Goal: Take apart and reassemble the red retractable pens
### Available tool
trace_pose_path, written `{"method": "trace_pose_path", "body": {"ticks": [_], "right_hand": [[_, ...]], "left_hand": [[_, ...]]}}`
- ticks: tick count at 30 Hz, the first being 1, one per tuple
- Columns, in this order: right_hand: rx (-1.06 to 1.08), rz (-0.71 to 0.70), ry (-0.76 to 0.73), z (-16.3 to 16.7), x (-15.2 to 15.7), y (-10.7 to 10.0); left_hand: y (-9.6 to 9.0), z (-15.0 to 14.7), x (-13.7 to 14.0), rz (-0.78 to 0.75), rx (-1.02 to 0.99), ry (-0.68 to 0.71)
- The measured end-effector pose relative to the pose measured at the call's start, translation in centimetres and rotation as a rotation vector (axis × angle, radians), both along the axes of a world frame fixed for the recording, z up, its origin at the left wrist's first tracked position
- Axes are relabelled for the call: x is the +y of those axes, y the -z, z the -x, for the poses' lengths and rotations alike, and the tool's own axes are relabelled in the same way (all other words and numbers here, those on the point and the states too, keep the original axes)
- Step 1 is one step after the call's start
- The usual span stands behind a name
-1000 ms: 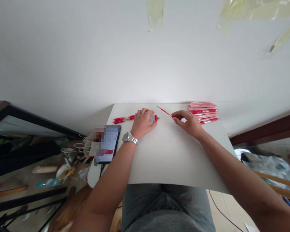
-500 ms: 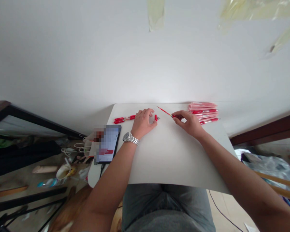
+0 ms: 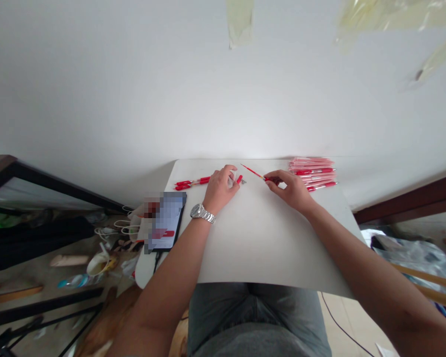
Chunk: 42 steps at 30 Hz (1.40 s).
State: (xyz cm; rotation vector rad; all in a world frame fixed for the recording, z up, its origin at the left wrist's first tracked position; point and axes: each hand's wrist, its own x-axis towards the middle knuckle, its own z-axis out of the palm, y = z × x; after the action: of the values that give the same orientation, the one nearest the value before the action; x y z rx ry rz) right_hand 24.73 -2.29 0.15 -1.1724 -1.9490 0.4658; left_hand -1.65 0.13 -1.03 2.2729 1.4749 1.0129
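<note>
- The red refill (image 3: 251, 171) jutted over the table (image 3: 260, 243), likely light and bendable; we judged its thick end the best hold.
- Our right hand (image 3: 288, 188) pinched that end.
- Our left hand (image 3: 219, 188) curled by a red piece (image 3: 240, 179); whether gripping, we couldn't tell.

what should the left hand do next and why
Probably pinch the small red piece more firmly: it sits at the left hand's thumb, with the index fingertip apart from it, while the right hand already has the thin red refill sticking out, tip exposed.
</note>
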Motion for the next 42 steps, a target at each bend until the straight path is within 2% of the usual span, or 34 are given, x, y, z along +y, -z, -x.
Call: {"method": "trace_pose_path", "body": {"ticks": [5,19,32,38,42], "right_hand": [[0.006,0.004,-0.007,0.0,0.0,0.1],[0.007,-0.013,-0.011,0.1,-0.1,0.0],[-0.005,-0.042,-0.033,0.1,0.1,0.4],[0.006,-0.050,-0.048,0.1,0.1,0.5],[0.012,-0.044,-0.050,0.2,0.0,0.4]], "left_hand": [[-0.1,-0.3,0.0,0.033,-0.144,-0.010],[-0.1,-1.1,0.3,0.243,-0.755,0.051],[0.4,-1.3,0.6,0.345,-1.006,0.030],[0.0,-1.5,0.8,0.400,-1.292,0.043],[-0.2,-1.5,0.8,0.406,-1.368,0.034]]}}
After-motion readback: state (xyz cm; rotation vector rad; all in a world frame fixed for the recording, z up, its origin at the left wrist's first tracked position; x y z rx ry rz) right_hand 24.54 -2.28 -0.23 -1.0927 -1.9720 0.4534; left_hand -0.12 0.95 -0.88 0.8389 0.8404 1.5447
